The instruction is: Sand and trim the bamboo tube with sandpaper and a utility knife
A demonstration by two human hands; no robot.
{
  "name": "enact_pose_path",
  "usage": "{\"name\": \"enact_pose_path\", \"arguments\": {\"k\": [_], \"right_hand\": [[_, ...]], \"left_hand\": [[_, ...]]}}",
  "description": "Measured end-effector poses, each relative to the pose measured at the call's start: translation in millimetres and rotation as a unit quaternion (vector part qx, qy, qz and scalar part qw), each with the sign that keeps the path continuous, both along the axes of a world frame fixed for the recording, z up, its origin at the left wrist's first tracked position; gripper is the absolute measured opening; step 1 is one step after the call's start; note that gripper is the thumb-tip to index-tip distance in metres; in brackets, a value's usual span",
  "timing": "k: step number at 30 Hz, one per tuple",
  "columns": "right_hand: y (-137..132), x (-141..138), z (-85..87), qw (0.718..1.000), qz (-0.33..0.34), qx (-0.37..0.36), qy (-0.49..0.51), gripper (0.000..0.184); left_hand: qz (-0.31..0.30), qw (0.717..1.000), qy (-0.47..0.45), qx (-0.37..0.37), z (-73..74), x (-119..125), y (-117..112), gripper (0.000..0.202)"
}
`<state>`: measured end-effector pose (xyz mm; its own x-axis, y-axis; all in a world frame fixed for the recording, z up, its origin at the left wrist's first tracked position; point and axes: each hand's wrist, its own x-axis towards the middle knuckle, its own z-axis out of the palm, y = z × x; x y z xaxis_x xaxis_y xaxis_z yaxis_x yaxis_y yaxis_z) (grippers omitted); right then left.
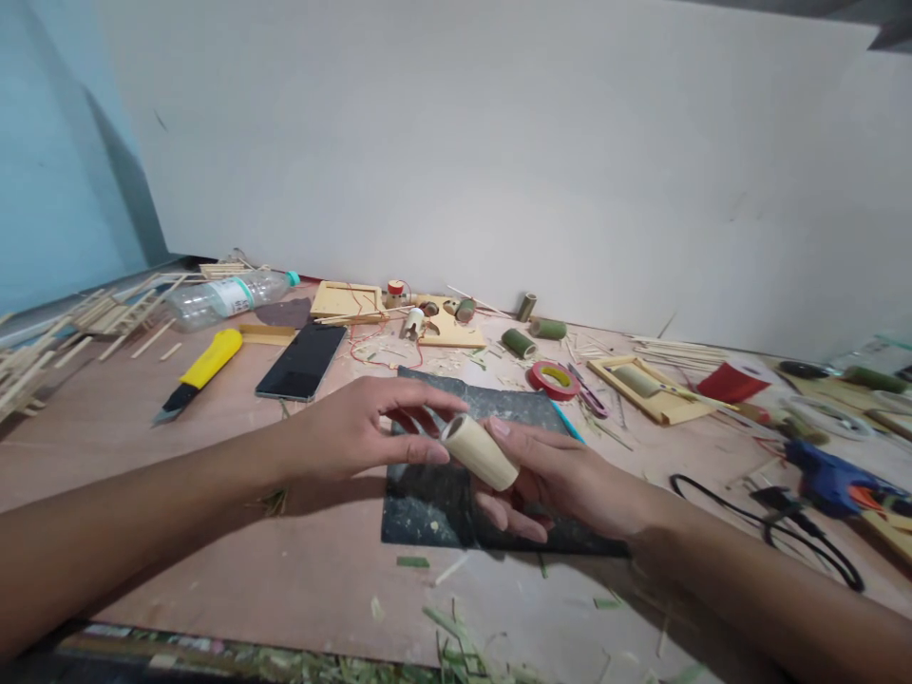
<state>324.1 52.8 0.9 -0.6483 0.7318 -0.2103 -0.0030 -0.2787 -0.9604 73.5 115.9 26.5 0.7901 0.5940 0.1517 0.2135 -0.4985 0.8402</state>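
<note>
A short pale bamboo tube (482, 450), peeled and hollow, is held between both hands above a dark cutting mat (427, 503). My right hand (556, 480) cradles the tube from below with its fingers curled round it. My left hand (363, 427) pinches the tube's open left end between thumb and forefinger.
On the wooden table lie a yellow utility knife (203, 369), a phone (302, 361), a plastic bottle (224, 297), a roll of red tape (554, 380), green bamboo pieces (518, 343), flat bamboo parts, a blue glue gun (833, 475) with black cable, and green shavings along the near edge.
</note>
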Motion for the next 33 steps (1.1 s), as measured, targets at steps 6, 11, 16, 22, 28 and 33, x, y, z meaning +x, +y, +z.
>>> {"name": "enact_pose_path", "arguments": {"k": [6,11,16,22,28,33], "right_hand": [[-3,-3,9.6,0.995,-0.068,0.063,-0.037,0.045],[0,-1,4.7,0.988,-0.066,0.130,-0.055,0.040],[2,1,-1.1,0.971,-0.098,0.196,-0.091,0.037],[1,1,-0.6,0.957,-0.132,0.239,-0.097,0.035],[4,2,-4.1,0.957,-0.141,0.238,-0.092,0.035],[6,3,-3.8,0.915,-0.225,0.300,-0.148,0.039]], "left_hand": [[0.014,0.999,-0.028,-0.030,-1.2,1,-3,0.036],[0.014,0.998,-0.039,-0.044,-1.5,2,-1,0.033],[0.006,0.998,-0.046,-0.038,-2.2,3,-2,0.027],[0.030,0.996,-0.056,0.059,4.3,4,-9,0.025],[0.031,0.984,-0.029,0.173,2.8,2,-8,0.025],[0.025,0.960,0.017,0.277,-2.1,-2,-5,0.026]]}}
